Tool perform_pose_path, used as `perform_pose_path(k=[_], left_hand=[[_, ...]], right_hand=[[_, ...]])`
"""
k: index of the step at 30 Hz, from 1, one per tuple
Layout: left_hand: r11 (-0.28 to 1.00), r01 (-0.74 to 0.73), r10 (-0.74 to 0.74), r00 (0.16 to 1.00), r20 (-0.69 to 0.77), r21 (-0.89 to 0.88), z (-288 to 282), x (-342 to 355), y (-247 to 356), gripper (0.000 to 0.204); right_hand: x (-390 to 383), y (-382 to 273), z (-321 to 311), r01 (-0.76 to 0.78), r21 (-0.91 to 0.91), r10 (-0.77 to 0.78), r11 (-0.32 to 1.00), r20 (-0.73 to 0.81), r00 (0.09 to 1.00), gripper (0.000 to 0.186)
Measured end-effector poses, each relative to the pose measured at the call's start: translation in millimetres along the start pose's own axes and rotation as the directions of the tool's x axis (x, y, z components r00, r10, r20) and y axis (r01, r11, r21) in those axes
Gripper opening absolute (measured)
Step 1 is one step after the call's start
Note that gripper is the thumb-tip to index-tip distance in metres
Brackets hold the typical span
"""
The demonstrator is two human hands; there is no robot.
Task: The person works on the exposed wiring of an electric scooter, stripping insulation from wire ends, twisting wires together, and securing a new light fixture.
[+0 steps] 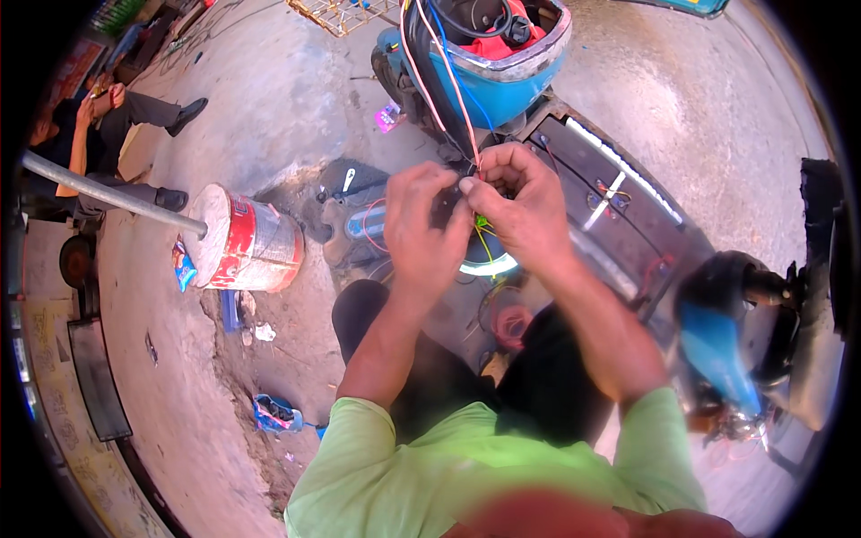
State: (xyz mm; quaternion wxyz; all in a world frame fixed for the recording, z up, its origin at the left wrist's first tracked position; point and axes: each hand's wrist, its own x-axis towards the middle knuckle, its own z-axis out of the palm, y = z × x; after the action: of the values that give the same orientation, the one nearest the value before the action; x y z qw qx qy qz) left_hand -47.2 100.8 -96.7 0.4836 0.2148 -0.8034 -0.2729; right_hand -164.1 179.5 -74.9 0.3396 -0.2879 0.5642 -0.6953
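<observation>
In front of me both hands meet fingertip to fingertip at thin electrical wires. My left hand (420, 222) is closed, thumb and fingers pinching at the wire ends. Closed in a pinch too, my right hand (527, 211) grips a wire between thumb and forefinger. Pink wires (457, 87) and a blue wire (459, 73) run down toward my fingers from a blue scooter-like body (508, 97). Beside them hangs a thick black cable bundle (429, 58). Yellow-green wires (485, 240) dangle below my hands. My fingers hide the exact point where the wires meet.
At left stands a red-and-white bucket (254, 242) with a metal pole (117, 195) rising from it. Right of my hands lies a dark floor panel (599, 179). A blue-and-black vehicle part (717, 350) is at right. Another person (108, 117) sits at far left.
</observation>
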Motion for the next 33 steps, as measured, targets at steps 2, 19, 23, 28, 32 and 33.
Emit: perform_pose_path(k=[2, 19, 23, 28, 32, 33], left_hand=[[1.0, -0.007, 0.008, 1.0, 0.026, -0.016, -2, 5, -1, 0.033], [0.544, 0.458, -0.407, 0.877, 0.256, -0.703, -6, 22, -13, 0.02], [0.577, 0.513, -0.428, 0.853, 0.3, -0.636, -8, 30, -19, 0.02], [0.528, 0.532, -0.443, 0.838, 0.319, -0.662, -4, 33, -23, 0.019], [0.575, 0.493, -0.458, 0.855, 0.242, -0.653, -1, 33, -29, 0.023], [0.607, 0.476, -0.435, 0.869, 0.236, -0.637, -1, 33, -31, 0.024]], right_hand=[[0, 0, -1, 0.005, 0.002, -0.005, 1.0, -0.005, 1.0, 0.019], [-3, 6, -2, 0.064, 0.007, -0.064, 0.998, 0.1, 0.993, 0.025], [-2, 5, -1, 0.076, -0.053, -0.069, 0.996, 0.119, 0.99, 0.022], [-1, 4, -1, 0.044, -0.064, -0.035, 0.997, 0.132, 0.991, 0.021], [-1, 4, 0, 0.036, -0.079, -0.026, 0.996, 0.135, 0.991, 0.021], [-1, 5, 1, 0.051, -0.087, -0.039, 0.995, 0.133, 0.99, 0.021]])
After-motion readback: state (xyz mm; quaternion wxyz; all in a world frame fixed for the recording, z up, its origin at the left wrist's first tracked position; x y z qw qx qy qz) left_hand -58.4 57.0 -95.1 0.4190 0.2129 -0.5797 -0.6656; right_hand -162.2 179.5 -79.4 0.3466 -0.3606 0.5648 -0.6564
